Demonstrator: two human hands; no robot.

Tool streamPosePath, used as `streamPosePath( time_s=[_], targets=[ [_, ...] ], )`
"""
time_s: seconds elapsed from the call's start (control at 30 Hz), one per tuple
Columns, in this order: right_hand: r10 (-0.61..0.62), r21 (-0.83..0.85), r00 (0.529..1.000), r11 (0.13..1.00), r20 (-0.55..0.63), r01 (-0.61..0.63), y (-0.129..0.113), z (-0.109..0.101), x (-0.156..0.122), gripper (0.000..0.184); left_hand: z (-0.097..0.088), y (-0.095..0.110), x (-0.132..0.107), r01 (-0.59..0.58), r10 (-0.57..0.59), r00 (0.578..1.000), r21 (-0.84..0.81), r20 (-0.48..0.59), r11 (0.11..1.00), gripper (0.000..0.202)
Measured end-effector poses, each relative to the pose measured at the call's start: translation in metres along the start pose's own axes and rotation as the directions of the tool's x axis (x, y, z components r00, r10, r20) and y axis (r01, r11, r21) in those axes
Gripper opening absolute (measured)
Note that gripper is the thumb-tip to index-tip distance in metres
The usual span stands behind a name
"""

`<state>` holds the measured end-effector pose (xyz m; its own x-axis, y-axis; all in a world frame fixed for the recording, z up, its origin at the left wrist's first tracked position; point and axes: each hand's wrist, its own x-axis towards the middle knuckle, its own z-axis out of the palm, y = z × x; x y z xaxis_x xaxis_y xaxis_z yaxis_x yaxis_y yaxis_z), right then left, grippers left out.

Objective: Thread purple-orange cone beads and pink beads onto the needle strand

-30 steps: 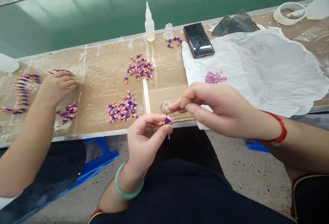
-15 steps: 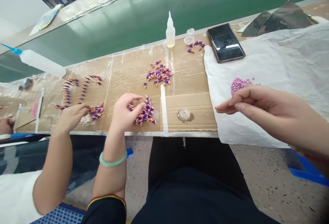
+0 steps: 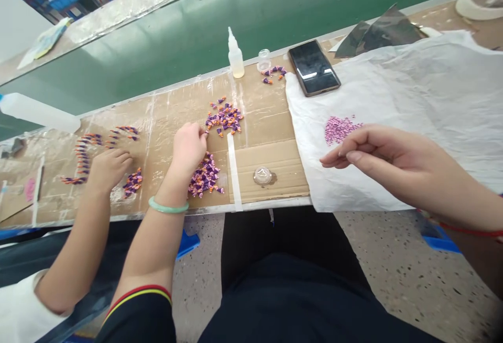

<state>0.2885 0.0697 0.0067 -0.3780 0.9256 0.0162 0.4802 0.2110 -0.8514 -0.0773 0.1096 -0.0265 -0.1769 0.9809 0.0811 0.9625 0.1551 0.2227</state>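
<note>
Two hands over cardboard-topped bench (image 3: 271, 120): left hand (image 3: 189, 146) curled beside near pile of small purple-orange cones (image 3: 204, 179), grip unclear; right hand (image 3: 377, 157) fingers pressed together near pink bead heap (image 3: 340, 127).

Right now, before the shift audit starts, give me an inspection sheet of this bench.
Surface: taped cardboard benchtop, with a white plastic sheet on its right.
Job's things: purple-and-orange pieces in a near pile and a far pile; pink beads; clear dish.
Clutter: glue bottle, phone, tape roll.
Hands: left hand curled at the near pile, grip unclear; right hand fingers pinched, nothing seen held.
Cables: nothing seen.
Surroundings: co-worker's hand; green conveyor belt.
</note>
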Motion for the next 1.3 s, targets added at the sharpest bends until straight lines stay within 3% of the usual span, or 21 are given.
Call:
streamPosePath(
  time_s=[0.07, 0.13, 0.17, 0.2, 0.3, 0.37, 0.47, 0.57, 0.73, 1.03, 1.3],
  targets=[
    [-0.007, 0.046, 0.998, 0.999, -0.055, 0.009, -0.001, -0.006, -0.003, 0.016, -0.005, -0.003, -0.002, 0.035, -0.043, 0.998, -0.157, -0.043, 0.987, 0.010],
    [-0.024, 0.086, 0.993, 0.996, -0.120, 0.034, 0.002, -0.012, -0.005, 0.011, -0.011, -0.006, -0.005, 0.104, -0.155, 0.985, -0.446, -0.080, 0.889, 0.010],
    [-0.037, 0.073, 0.988, 0.996, -0.147, 0.048, 0.006, -0.015, -0.005, 0.009, -0.013, -0.006, -0.007, 0.118, -0.183, 0.980, -0.515, -0.077, 0.849, 0.012],
    [-0.059, 0.027, 0.984, 0.998, -0.169, 0.065, 0.011, -0.018, -0.004, 0.009, -0.015, -0.006, -0.010, 0.131, -0.214, 0.974, -0.594, -0.071, 0.794, 0.009],
    [-0.163, -0.231, 0.977, 0.964, -0.139, 0.129, 0.033, -0.022, 0.001, 0.010, -0.020, 0.002, -0.026, 0.148, -0.355, 0.934, -0.849, -0.049, 0.508, 0.019],
    [-0.230, -0.383, 0.971, 0.905, -0.071, 0.186, 0.049, -0.020, 0.007, 0.011, -0.023, 0.012, -0.043, 0.133, -0.346, 0.938, -0.921, -0.003, 0.367, 0.025],
    [-0.276, -0.494, 0.961, 0.836, 0.002, 0.241, 0.063, -0.012, 0.017, 0.013, -0.025, 0.029, -0.072, 0.168, -0.230, 0.967, -0.950, 0.107, 0.263, 0.029],
    [-0.289, -0.521, 0.957, 0.813, 0.031, 0.262, 0.066, -0.003, 0.027, 0.014, -0.024, 0.042, -0.096, 0.227, -0.121, 0.971, -0.951, 0.205, 0.208, 0.027],
    [-0.305, -0.533, 0.951, 0.797, 0.049, 0.283, 0.065, 0.004, 0.036, 0.015, -0.018, 0.055, -0.116, 0.216, -0.002, 0.976, -0.966, 0.218, 0.144, 0.021],
    [-0.319, -0.583, 0.945, 0.754, 0.075, 0.301, 0.063, 0.004, 0.042, 0.015, -0.008, 0.053, -0.134, 0.229, 0.027, 0.972, -0.967, 0.233, 0.108, 0.014],
    [-0.300, -0.615, 0.948, 0.729, 0.110, 0.302, 0.060, 0.001, 0.044, 0.015, -0.004, 0.053, -0.142, 0.272, 0.009, 0.962, -0.957, 0.274, 0.106, 0.022]
  ],
)
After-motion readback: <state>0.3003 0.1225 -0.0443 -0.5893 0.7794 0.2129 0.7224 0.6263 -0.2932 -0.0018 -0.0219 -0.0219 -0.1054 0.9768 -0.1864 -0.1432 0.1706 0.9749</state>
